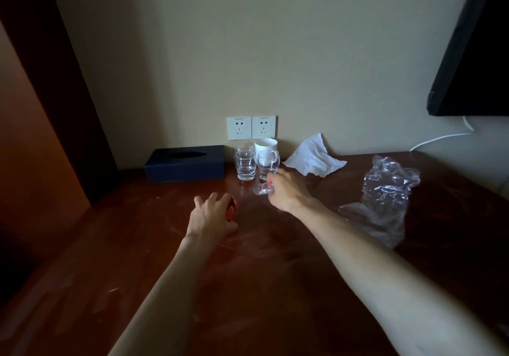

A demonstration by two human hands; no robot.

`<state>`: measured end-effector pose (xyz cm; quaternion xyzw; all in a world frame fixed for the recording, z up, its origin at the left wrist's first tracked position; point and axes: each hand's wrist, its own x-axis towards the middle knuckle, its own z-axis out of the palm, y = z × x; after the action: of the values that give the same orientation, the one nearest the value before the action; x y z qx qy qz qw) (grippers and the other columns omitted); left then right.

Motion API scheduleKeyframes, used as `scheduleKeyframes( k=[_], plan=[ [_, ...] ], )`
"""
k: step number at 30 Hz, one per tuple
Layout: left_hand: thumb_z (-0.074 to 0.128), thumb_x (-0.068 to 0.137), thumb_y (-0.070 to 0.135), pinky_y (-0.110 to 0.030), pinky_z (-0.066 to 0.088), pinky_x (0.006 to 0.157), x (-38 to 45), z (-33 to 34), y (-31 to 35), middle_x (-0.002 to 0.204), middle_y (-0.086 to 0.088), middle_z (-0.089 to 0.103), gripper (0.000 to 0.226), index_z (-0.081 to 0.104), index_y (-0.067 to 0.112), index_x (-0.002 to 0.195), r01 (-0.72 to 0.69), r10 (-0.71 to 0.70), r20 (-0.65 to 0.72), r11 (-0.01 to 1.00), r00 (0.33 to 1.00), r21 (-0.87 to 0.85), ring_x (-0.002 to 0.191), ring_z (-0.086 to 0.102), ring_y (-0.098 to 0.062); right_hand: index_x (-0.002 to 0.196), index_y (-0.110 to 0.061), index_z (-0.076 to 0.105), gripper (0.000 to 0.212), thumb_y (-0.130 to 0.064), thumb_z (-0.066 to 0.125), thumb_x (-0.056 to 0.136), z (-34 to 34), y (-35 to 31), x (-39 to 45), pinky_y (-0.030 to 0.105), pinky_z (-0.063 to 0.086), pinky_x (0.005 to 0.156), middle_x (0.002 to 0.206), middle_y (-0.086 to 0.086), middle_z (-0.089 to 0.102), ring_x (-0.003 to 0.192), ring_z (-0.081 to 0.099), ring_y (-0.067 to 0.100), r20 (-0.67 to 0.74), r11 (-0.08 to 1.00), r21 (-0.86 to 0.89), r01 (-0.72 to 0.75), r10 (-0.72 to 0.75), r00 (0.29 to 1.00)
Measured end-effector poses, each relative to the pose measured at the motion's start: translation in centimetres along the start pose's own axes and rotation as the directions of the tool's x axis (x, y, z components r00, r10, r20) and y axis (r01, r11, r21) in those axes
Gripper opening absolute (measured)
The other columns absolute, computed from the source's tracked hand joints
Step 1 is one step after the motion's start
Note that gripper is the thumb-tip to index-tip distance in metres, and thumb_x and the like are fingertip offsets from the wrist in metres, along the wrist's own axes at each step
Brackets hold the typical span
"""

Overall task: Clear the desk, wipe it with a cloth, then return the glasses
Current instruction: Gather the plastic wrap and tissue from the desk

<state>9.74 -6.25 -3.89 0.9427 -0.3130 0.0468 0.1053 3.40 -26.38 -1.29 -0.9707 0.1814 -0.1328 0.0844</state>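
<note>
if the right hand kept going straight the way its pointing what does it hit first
Most likely the nearer right-hand glass. The right hand, holding a scrap of clear plastic, points toward the back wall with that glass just past its fingertips. Depth is unclear, so it might pass beside it.
</note>
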Motion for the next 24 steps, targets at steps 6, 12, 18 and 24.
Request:
scheduleKeyframes(
  k=[6, 12, 18, 24],
  plan=[
    [0.071, 0.076, 0.06, -0.035, 0.051, 0.066, -4.5, -3.4, 4.6, 0.094, 0.002, 0.063, 0.043, 0.06, 0.026, 0.099, -0.095, 0.056, -0.186, 0.973, 0.981, -0.208, 0.085, 0.062, -0.024, 0.106, -0.017, 0.062, 0.016, -0.015, 0.059, 0.09, -6.9, 0.4, -5.7, 0.036, 0.043, 0.072, 0.117, 0.005, 0.054, 0.108, 0.059, 0.028, -0.04, 0.99, -0.083, 0.114, -0.117, 0.992],
    [0.065, 0.077, 0.05, -0.037, 0.055, 0.066, -14.8, -8.4, 15.2, 0.081, 0.007, 0.062, 0.026, 0.058, 0.03, 0.092, -0.376, 0.24, -0.4, 0.873, 0.885, -0.309, 0.07, 0.062, -0.022, 0.102, -0.018, 0.063, 0.02, -0.02, 0.065, 0.083, -12.6, 3.8, -19.5, 0.039, 0.049, 0.086, 0.113, 0.007, 0.06, 0.109, 0.059, 0.03, -0.175, 0.997, 0.048, 0.053, -0.044, 0.984],
    [0.056, 0.065, 0.057, -0.042, 0.055, 0.072, -23.9, -3.0, 25.0, 0.09, 0.003, 0.062, 0.043, 0.057, 0.03, 0.098, -0.54, 0.385, -0.408, 0.745, 0.828, -0.391, 0.08, 0.063, -0.028, 0.092, -0.021, 0.059, 0.012, -0.021, 0.067, 0.084, -12.9, 11.4, -36.8, 0.028, 0.029, 0.068, 0.082, -0.009, 0.043, 0.083, 0.048, 0.02, -0.311, 0.978, 0.157, -0.136, 0.18, 0.933],
    [0.071, 0.072, 0.048, -0.042, 0.058, 0.081, -28.4, 8.7, 37.7, 0.104, -0.002, 0.069, 0.053, 0.055, 0.032, 0.121, -0.535, 0.57, -0.065, 0.718, 0.819, -0.446, 0.094, 0.069, -0.033, 0.095, -0.021, 0.063, 0.013, -0.021, 0.066, 0.083, -8.1, 23.6, -47.4, 0.036, 0.05, 0.082, 0.096, -0.003, 0.049, 0.098, 0.06, 0.027, -0.23, 0.895, 0.131, -0.427, 0.446, 0.865]
  ],
)
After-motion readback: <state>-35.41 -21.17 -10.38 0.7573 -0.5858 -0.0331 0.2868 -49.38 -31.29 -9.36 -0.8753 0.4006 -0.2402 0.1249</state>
